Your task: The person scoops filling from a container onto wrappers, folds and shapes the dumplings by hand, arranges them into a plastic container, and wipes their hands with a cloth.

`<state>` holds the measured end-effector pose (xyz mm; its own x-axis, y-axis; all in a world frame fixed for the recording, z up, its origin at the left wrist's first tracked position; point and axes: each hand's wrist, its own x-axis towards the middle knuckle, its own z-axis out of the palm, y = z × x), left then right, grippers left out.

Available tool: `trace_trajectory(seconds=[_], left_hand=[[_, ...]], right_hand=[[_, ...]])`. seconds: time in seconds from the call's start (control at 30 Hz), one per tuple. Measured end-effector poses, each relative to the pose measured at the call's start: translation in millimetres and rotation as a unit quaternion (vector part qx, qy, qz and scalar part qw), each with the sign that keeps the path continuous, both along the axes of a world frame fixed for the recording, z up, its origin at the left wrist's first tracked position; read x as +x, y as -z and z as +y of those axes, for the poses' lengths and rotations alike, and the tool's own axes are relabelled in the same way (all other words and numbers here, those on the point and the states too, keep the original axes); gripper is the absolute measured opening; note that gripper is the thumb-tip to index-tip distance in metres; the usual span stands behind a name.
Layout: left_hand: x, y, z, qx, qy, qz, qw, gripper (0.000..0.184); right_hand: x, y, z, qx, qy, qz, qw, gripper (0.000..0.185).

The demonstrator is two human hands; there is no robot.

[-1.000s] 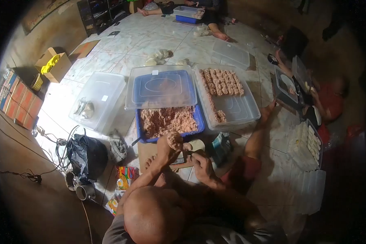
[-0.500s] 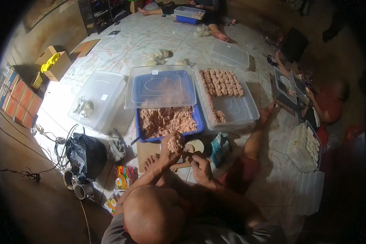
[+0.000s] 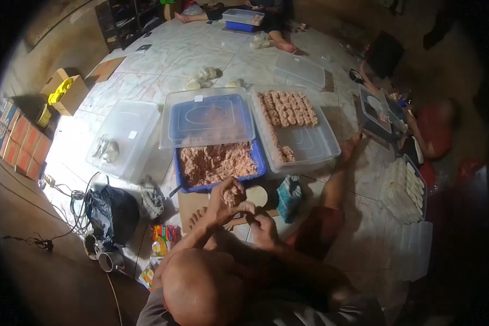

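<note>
My left hand (image 3: 226,202) is closed around a lump of pink minced meat (image 3: 232,196), in front of the blue tub. Its thumb points toward my right hand (image 3: 264,230), whose fingers are bent together against it; whatever lies between them is hidden. Just beyond my hands, the blue tub (image 3: 263,163) holds a mass of minced meat (image 3: 214,163), partly covered by a clear lid (image 3: 207,115). A pale round disc (image 3: 257,196) lies by my fingers on a brown board. To the right, a clear tray (image 3: 313,149) carries rows of shaped meat pieces (image 3: 288,108).
A teal cloth (image 3: 289,200) lies right of the board. A black plastic bag (image 3: 111,214), cables, a mug (image 3: 111,262) and food packets (image 3: 162,242) are on the left. Other people sit at the back and right with their own tubs. A clear container (image 3: 126,136) stands left.
My right fingers have come up against my left thumb, which now stretches toward them. The lump stays in my left hand. The whole view has shifted slightly.
</note>
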<state>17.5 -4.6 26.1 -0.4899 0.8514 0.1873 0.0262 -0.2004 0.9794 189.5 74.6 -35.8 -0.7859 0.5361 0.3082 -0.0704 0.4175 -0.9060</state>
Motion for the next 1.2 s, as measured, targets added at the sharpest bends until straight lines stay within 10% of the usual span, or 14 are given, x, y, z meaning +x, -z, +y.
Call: trace_trajectory(seconds=[0.07, 0.13, 0.17, 0.27, 0.4, 0.47, 0.53, 0.63, 0.8, 0.9, 1.03, 1.1, 1.2], left_hand=[[-0.4, 14.7, 7.2, -0.043, -0.115, 0.019, 0.992, 0.042], [-20.9, -9.9, -6.8, -0.048, -0.068, 0.124, 0.989, 0.042], [-23.7, -6.4, -14.9, -0.001, 0.026, -0.183, 0.983, 0.045], [-30.2, -4.0, -19.5, -0.075, -0.047, 0.030, 0.996, 0.051], [-25.7, -13.0, -17.8, -0.085, 0.008, -0.025, 0.996, 0.052], [-25.6, -7.5, -12.9, -0.013, -0.023, 0.058, 0.998, 0.053], [-14.0, -1.1, -6.2, -0.029, 0.019, -0.096, 0.995, 0.053], [-5.1, 6.8, 7.1, -0.114, -0.107, 0.133, 0.979, 0.061], [-24.2, 23.3, 1.8, 0.055, -0.194, 0.116, 0.973, 0.055], [-27.8, 23.4, -7.0, -0.099, -0.024, 0.106, 0.989, 0.036], [-22.8, 16.7, 4.9, -0.134, -0.089, 0.336, 0.928, 0.025], [-27.1, -12.6, -11.3, 0.018, 0.006, 0.041, 0.999, 0.025], [-25.3, -10.9, -17.9, -0.041, 0.013, 0.105, 0.994, 0.035]], right_hand=[[-3.0, 2.5, 13.2, 0.151, 0.041, -0.067, 0.985, 0.011], [14.5, -10.7, 20.9, -0.005, 0.093, -0.065, 0.994, 0.012], [19.4, -31.5, 20.4, -0.030, 0.073, -0.050, 0.996, 0.013], [38.6, -13.6, 25.2, -0.246, -0.017, -0.078, 0.966, 0.020], [33.6, -20.5, 16.2, -0.338, -0.080, -0.081, 0.934, 0.022], [24.3, -24.6, 11.5, -0.293, -0.095, -0.073, 0.949, 0.018], [7.4, -3.0, 7.7, -0.186, -0.064, -0.080, 0.977, 0.015], [-11.5, -10.1, 6.3, 0.184, 0.065, -0.056, 0.979, 0.013], [6.7, -81.2, 24.2, 0.053, 0.093, -0.100, 0.989, 0.017], [8.3, -104.6, 23.9, 0.014, 0.082, -0.128, 0.988, 0.018], [2.9, -98.6, 28.0, 0.157, 0.039, -0.124, 0.979, 0.016], [8.3, -128.7, 29.4, 0.115, 0.057, -0.104, 0.986, 0.015], [3.3, -120.5, 22.0, 0.079, 0.028, -0.137, 0.987, 0.014]])
